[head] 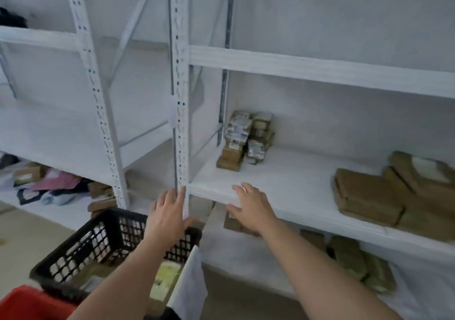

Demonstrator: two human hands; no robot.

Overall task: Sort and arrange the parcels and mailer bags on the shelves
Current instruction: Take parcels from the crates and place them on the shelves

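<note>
A white metal shelf (283, 186) fills the middle of the view. At its back left stands a small stack of brown boxes with labels (243, 140). Flat brown parcels (369, 196) lie piled at the shelf's right. My left hand (170, 216) is held out with straight fingers in front of the white upright post, above a black plastic crate (81, 253) that holds parcels. My right hand (253, 206) is spread at the shelf's front edge, empty. A white mailer bag (189, 285) hangs over the crate's right corner.
More brown parcels (357, 263) lie on the lower shelf at right. On the left unit's low shelf lies a mix of mailer bags and boxes (56, 186). A red bin (32, 305) sits at the bottom left. The upper shelves hold little.
</note>
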